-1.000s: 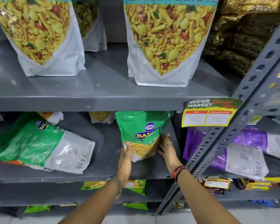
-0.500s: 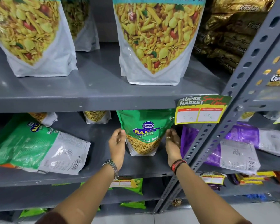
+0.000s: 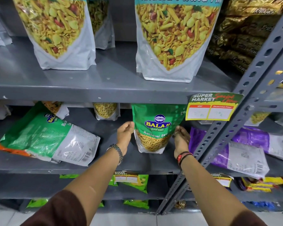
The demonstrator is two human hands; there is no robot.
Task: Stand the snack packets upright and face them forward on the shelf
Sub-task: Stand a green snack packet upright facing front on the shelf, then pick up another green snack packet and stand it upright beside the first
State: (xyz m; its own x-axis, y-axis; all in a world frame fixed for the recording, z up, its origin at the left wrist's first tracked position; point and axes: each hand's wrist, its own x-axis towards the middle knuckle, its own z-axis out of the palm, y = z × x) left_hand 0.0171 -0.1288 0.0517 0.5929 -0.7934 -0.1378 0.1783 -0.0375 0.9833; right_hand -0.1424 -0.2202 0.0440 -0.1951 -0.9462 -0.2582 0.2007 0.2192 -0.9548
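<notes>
Between the two hands, on the middle shelf (image 3: 88,167), a green Balaji sev packet (image 3: 155,128) stands upright with its printed front facing outward, its top tucked under the lip of the shelf above. The left hand (image 3: 125,134) sits at the packet's left edge, fingers curled loosely, touching or just beside the film — no firm grip shows, and whether it truly pinches the edge cannot be told. The right hand (image 3: 180,137) is at the packet's right edge, fingers bent and relaxed, likewise not closed around anything. Left of the left hand, well apart, a second green packet (image 3: 44,137) lies flat on the same shelf with its white back panel and barcode turned toward the front. Right of the right hand, past the grey slotted upright (image 3: 232,115), a purple packet (image 3: 245,149) also lies flat. Just above the right hand a yellow-and-green price tag (image 3: 212,106) hangs from the upper shelf edge.
</notes>
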